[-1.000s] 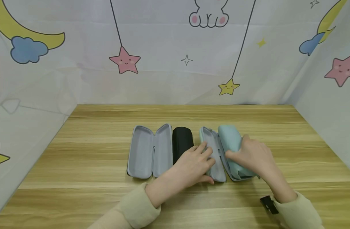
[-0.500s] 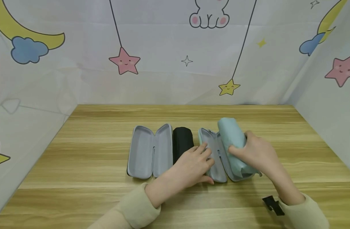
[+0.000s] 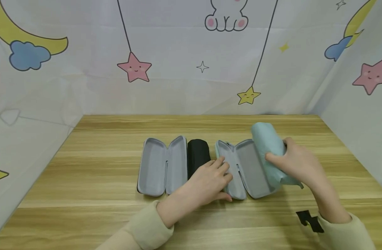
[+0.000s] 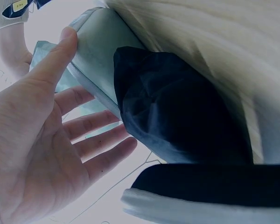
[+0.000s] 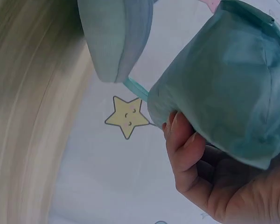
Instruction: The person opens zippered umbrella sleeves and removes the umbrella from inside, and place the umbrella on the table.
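Observation:
My right hand (image 3: 303,163) grips a pale blue rolled fabric bundle, apparently a folded umbrella (image 3: 267,146), tilted above the right half of an open grey-lined case (image 3: 255,170). In the right wrist view, the fingers curl under the umbrella (image 5: 224,88), and a thin strap shows beside it. My left hand (image 3: 209,180) rests at the left half of that case, fingers loosely extended. The left wrist view has its thumb at the edge of the case's pale outer shell (image 4: 105,46). Beside the left hand lies a black folded umbrella (image 3: 198,152), partly covered by the forearm.
Another open case with grey lining (image 3: 153,170) lies left of the black umbrella. Wooden tabletop (image 3: 94,166) surrounds everything, backed by a white cloth (image 3: 172,93) printed with stars and moons. A black clip (image 3: 309,221) sits at the right sleeve.
The right hand has lifted the pale blue umbrella up and to the right, out of the case's right half, baring its grey lining. The left hand has stayed in place.

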Demonstrator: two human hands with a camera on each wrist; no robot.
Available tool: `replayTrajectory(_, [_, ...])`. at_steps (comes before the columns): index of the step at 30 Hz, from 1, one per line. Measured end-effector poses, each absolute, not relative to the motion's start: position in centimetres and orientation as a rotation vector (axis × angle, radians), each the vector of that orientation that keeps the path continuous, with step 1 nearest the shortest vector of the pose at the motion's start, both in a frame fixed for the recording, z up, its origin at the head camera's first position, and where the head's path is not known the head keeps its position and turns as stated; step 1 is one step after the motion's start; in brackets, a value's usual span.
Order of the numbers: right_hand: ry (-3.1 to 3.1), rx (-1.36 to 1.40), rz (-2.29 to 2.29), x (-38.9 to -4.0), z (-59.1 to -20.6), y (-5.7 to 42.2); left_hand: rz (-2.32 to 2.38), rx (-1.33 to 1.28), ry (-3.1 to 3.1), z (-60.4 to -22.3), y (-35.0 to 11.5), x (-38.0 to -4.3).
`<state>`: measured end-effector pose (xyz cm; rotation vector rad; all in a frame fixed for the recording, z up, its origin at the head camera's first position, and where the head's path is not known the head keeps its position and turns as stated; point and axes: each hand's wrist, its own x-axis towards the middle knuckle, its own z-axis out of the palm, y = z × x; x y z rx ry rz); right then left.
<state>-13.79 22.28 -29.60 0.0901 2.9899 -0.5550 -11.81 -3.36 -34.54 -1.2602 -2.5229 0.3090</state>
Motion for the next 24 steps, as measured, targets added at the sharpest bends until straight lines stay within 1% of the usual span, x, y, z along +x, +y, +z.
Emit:
replayTrajectory(9, [2.972, 0.100, -0.537, -14.2, -29.6, 23.6, 0.323, -1.250, -2.521, -34.5, -3.4, -11.8])
replayTrajectory(24, [2.942, 0.050, -0.509, -15.1, -30.8, 25.9, 0.324, -1.252, -2.523, -34.6, -3.3, -11.8])
